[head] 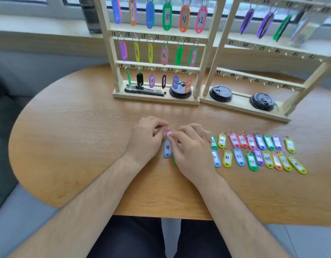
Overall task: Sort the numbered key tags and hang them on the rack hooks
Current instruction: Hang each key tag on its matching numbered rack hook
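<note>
Dark trousers [134, 239] sit at 6 o'clock, under the edge of the wooden table [67, 146]. At the centre, the left hand [147, 138] and right hand [192, 149] meet on a pink tag [168, 133]. Both seem to pinch it, the left by its ring and the right by its body, though the fingers hide the exact grip. A blue tag [167, 150] marked 35 lies just below it.

The left rack [155, 98] at 12 o'clock looks finished, with a tag on every hook in view. Tags 10, 11, 12, 16 and 21 can be read, and the rails are numbered 13 to 24. The right rack [244, 106] at 1 o'clock has a few tags on its top rail. Its hooks marked 37 to 48 are bare.

About half the job seems left. At 3 o'clock two rows of loose tags [259, 151] wait, with 41 to 45 legible in both.
</note>
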